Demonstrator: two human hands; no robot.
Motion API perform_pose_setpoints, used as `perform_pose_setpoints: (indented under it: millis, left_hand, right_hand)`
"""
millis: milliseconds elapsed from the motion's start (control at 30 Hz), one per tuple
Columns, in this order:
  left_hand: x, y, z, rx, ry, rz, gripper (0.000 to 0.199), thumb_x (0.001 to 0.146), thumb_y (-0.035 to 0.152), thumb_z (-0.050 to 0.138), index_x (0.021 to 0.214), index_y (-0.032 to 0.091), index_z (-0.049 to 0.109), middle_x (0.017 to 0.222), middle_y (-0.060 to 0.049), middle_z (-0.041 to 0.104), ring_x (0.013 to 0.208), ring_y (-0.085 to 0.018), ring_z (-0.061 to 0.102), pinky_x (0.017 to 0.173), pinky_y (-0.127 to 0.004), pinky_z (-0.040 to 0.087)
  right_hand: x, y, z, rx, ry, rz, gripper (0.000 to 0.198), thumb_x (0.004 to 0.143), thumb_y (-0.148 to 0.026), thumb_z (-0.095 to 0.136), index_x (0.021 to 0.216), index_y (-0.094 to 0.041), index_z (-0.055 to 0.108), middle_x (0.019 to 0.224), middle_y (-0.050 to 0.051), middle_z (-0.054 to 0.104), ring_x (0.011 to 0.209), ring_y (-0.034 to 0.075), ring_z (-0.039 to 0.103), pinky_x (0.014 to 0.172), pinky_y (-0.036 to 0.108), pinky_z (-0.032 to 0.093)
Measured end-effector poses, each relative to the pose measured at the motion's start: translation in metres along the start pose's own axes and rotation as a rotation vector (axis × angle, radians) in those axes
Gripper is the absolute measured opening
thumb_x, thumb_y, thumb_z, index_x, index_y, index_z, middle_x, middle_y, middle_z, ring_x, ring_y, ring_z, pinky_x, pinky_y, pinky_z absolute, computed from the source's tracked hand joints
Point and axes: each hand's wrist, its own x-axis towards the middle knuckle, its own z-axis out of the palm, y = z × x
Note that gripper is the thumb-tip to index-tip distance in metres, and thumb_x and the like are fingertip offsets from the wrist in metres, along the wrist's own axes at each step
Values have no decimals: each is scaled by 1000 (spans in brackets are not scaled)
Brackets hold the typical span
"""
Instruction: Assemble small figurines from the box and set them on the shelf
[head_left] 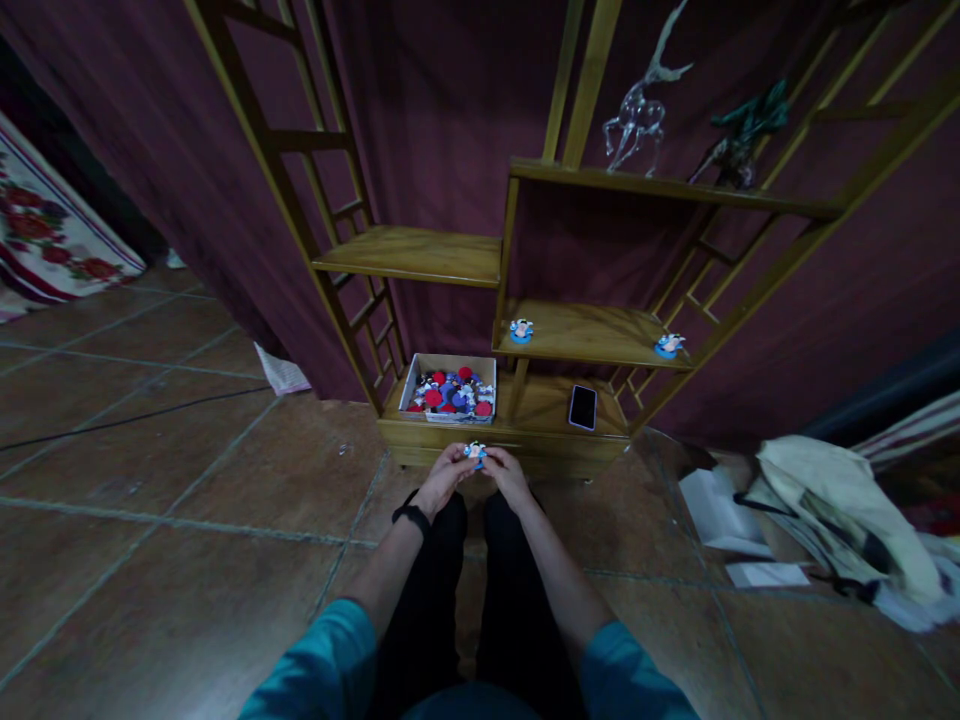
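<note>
Between the fingertips of both hands is a small figurine (475, 451) with a blue base, held in front of the lower shelf. My left hand (445, 474) grips it from the left side. From the right, my right hand (508, 474) closes on the same piece. Just beyond the hands, a cardboard box (409, 390) on the bottom shelf holds many small figurines with red, blue and purple bases. Two similar blue-based figurines stand on the shelf above: one at its left end (521, 331), the other at its right front corner (669, 345).
A phone (583, 408) lies on the bottom shelf, right of the box. The wooden shelf unit (420, 252) has several levels. On its upper board stand a clear deer figure (637, 118) and a dark green statue (739, 140). A cream bag (840, 510) and white boxes (720, 512) sit on the floor at right.
</note>
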Motion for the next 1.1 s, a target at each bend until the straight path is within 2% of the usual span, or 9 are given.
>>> perform_pose_setpoints:
  millis: [333,1100]
  left_hand:
    - [-1,2,-3,-49,-5,-29,29,65,20,74,91,15,64,88,-6,67,79,-13,63,72,-24,50]
    - [0,1,-3,-31,8,-31,26,61,17,77,85,16,66,82,-4,69,71,-10,63,66,-20,50]
  right_hand:
    - [3,5,-2,63,32,3,38,67,-46,65,94,-20,68,96,5,67,85,20,64,77,37,55]
    - [5,10,-4,49,67,-16,36,68,-44,64,95,-21,68,104,5,67,96,22,62,80,36,54]
